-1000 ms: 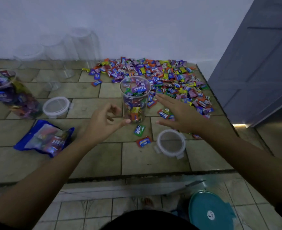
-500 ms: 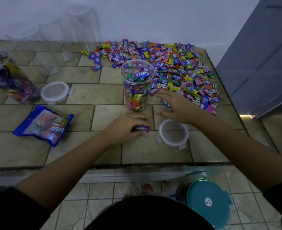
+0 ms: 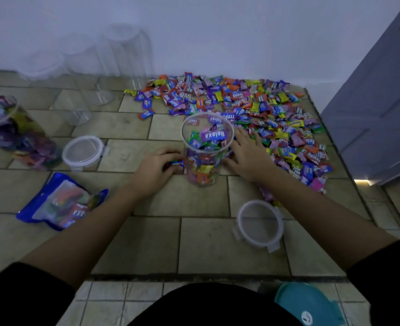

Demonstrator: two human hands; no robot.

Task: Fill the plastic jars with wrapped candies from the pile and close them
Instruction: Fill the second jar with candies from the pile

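The tiled surface (image 3: pixel 203 243) carries everything. Its far right corner is buried under the pile (image 3: pixel 265 107) of wrapped candies, a loose heap running down the right edge. The candies look light and their glossy wrappers look slippery, so a scoop with cupped fingers should serve better than picking them up singly.

Empty jars (image 3: pixel 126 55) of clear plastic stand along the far edge towards the left. At the left edge a packed jar (image 3: pixel 25 142) is stuffed with candies and its mouth appears uncovered. The open jar (image 3: pixel 202 175) stands near the middle, touching the pile's near fringe, with candies heaped close to the rim. It probably has little room left. It looks stiff and light, and it is tall enough to tip, so it is best held round the wall low down.

A blue bag (image 3: pixel 60 203) lies flat towards the front left corner with some candies inside. One clear lid (image 3: pixel 260 222) lies near the front right and a second lid (image 3: pixel 82 151) lies beside the packed jar. Both should press down squarely from above.

The right hand (image 3: pixel 250 158) lies flat with straight, spread fingers on the candies just right of the open jar — its grip holds nothing. The left hand (image 3: pixel 154 170), just left of the jar, has its grip curled round a single candy (image 3: pixel 176 164).
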